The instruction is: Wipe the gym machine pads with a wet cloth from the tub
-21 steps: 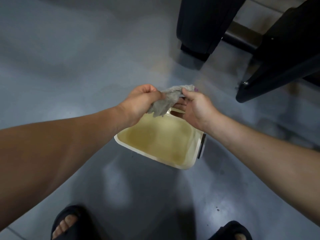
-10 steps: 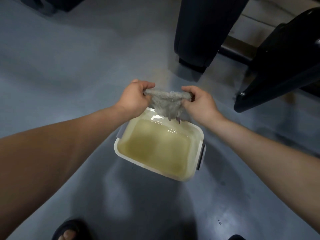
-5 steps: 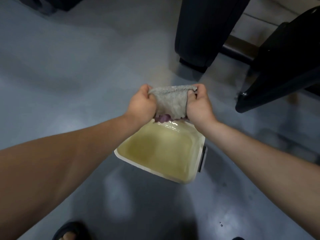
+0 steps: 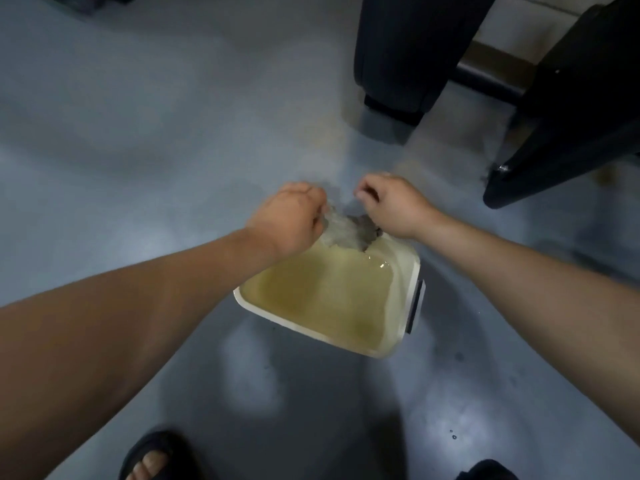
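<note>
A white rectangular tub (image 4: pixel 412 296) of yellowish water sits on the grey floor in front of me. Over its far edge hangs a crumpled grey cloth (image 4: pixel 346 230), blurred by motion. My left hand (image 4: pixel 291 216) grips the cloth's left end with curled fingers. My right hand (image 4: pixel 391 206) holds the right end, fingers curled down over it. The cloth's lower part hangs close to the water; whether it touches is unclear. Black gym machine pads (image 4: pixel 405 50) rise at the upper right.
A black machine frame and base (image 4: pixel 561 140) stand on the floor at the right, close to the tub. Open grey floor (image 4: pixel 138 133) stretches to the left. My sandalled feet (image 4: pixel 152 459) are at the bottom edge.
Both hands first pulled the cloth taut above the tub, then bunched it together. Now they have dropped lower and the cloth hangs crumpled between them at the tub's far edge.
</note>
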Demonstrator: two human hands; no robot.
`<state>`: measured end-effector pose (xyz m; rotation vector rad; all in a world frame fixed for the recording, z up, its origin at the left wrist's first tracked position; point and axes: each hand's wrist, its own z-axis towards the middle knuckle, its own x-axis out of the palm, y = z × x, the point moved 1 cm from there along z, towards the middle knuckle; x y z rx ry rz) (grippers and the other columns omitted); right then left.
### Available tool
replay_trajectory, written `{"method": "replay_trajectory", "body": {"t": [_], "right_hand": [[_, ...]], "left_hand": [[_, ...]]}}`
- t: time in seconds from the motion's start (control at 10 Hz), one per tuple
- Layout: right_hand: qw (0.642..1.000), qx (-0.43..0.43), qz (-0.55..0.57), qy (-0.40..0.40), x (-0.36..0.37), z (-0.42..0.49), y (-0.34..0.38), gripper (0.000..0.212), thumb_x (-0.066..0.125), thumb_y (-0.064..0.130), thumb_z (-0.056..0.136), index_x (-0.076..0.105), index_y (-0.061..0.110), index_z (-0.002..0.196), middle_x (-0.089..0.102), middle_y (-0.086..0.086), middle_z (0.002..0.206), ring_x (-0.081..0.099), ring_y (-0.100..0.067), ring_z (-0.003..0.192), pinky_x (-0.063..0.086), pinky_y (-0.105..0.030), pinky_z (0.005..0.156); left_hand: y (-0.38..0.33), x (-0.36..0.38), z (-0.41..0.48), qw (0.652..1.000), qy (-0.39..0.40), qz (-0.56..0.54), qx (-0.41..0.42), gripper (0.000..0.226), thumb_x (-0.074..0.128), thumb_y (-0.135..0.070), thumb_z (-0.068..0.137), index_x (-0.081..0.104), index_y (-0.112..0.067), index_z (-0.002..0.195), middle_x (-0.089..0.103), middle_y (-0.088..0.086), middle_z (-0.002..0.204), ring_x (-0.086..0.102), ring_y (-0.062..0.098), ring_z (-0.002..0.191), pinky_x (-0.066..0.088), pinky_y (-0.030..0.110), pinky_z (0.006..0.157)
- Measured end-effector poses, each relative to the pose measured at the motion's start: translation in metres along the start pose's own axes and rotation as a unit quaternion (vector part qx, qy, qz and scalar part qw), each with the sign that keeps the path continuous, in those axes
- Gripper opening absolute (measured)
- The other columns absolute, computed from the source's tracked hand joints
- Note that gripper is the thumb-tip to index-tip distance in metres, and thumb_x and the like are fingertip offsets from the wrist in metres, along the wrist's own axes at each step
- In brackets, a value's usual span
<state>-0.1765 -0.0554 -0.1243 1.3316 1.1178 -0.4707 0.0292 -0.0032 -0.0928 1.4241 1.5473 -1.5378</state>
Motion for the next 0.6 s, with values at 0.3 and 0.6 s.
{"method": "replay_trajectory", "body": {"t": [0.3,0.6], "right_hand": [[0.983,0.132,0.113,0.060,0.015,-0.010,-0.019,0.021,0.062,0.022,0.101,0.074,0.010,0.090,0.065,0.002,0.072,0.054,-0.008,0.065,0.045,-0.022,0.063],[0.977,0.176,0.006,0.122,-0.017,-0.027,0.001,0.036,0.055,0.028,0.102,0.063,0.016,0.135,0.064,-0.004,0.137,0.059,-0.022,0.126,0.041,-0.026,0.106]], "left_hand": [[0.007,0.012,0.038,0.993,0.104,0.044,-0.040,0.034,0.037,-0.024,0.100,0.062,-0.036,0.120,0.066,-0.004,0.117,0.044,0.024,0.124,0.032,0.044,0.104],[0.021,-0.008,0.005,0.993,0.092,-0.036,-0.068,0.045,0.047,-0.029,0.097,0.051,-0.026,0.141,0.047,0.006,0.145,0.039,0.031,0.136,0.036,0.043,0.112]]}}
